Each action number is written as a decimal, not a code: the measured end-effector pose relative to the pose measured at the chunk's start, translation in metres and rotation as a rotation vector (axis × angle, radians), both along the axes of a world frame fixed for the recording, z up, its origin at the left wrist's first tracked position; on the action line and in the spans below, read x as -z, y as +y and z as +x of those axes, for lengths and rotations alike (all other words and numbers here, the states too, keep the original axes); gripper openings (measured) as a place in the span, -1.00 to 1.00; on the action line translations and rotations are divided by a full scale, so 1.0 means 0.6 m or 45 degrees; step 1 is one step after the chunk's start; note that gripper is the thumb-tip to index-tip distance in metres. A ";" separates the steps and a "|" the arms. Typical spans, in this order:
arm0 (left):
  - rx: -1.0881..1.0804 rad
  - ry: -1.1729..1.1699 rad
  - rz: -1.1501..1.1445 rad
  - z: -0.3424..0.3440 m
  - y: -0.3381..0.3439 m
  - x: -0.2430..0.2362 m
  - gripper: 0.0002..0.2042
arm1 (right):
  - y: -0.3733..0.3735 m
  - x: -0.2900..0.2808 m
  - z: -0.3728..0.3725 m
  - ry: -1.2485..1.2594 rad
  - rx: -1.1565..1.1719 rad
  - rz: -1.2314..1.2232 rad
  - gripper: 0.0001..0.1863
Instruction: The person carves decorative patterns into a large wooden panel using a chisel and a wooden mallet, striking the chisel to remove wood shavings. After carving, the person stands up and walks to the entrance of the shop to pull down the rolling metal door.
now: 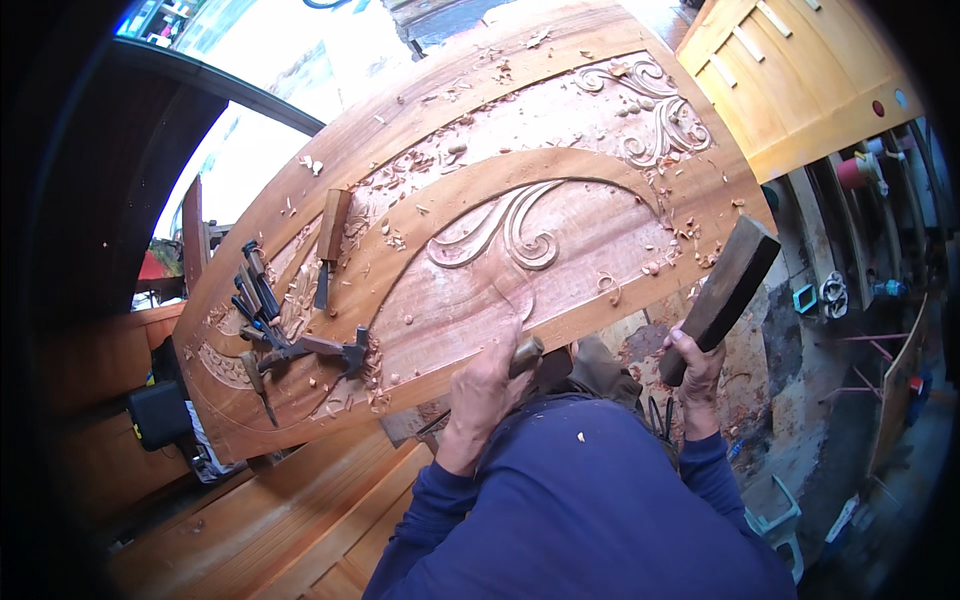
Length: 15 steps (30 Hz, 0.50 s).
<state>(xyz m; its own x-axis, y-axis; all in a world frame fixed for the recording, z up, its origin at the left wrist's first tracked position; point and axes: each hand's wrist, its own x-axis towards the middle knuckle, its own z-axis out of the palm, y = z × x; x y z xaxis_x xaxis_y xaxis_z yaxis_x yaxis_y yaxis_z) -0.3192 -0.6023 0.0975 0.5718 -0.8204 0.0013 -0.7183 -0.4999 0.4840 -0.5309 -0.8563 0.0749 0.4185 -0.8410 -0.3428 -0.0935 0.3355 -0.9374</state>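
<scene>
My left hand (pixel 483 388) is closed around a chisel (pixel 527 354) at the near edge of the carved wooden panel (pixel 560 168). The rounded butt of its handle shows; the blade is hidden. A thick, dark wooden mallet block (pixel 735 285) is gripped at its lower end by my right hand (pixel 697 362), held tilted just off the panel's right edge. Leafy scrolls (pixel 505 232) stand in relief inside an arched recess beyond my left hand. More scrollwork (pixel 660 110) fills the far right corner.
On the panel's left lie a hammer (pixel 350 350), several carving tools (pixel 255 285) and a wide chisel with a wooden handle (pixel 333 225). Wood shavings (pixel 400 165) are scattered about. A yellow wooden panel (pixel 800 75) leans at the far right; a black case (pixel 160 413) stands at left.
</scene>
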 end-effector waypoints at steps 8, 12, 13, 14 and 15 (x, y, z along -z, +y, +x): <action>0.438 0.527 -0.106 0.032 -0.053 -0.024 -0.30 | 0.068 -0.017 -0.053 0.049 0.169 -0.085 -0.75; 1.061 0.412 -0.291 0.021 -0.070 -0.098 -0.39 | 0.180 -0.032 -0.053 0.159 0.328 -0.187 -0.64; 1.104 0.435 -0.292 0.020 -0.063 -0.092 -0.39 | 0.215 -0.043 -0.044 0.247 0.349 -0.268 -0.62; 1.284 0.370 -0.315 0.022 -0.058 -0.092 -0.41 | 0.250 -0.052 -0.008 0.101 0.532 -0.326 -0.63; 1.462 0.303 -0.340 0.025 -0.051 -0.089 -0.43 | 0.281 -0.051 -0.007 0.112 0.573 -0.332 -0.63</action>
<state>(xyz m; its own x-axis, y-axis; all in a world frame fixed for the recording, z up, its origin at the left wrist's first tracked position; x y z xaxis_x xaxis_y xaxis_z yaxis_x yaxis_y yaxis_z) -0.3044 -0.6332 0.1511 -0.4832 -0.8413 0.2421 -0.5573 0.5089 0.6560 -0.5353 -0.6876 0.1054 -0.0244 -0.9930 -0.1155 -0.0762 0.1171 -0.9902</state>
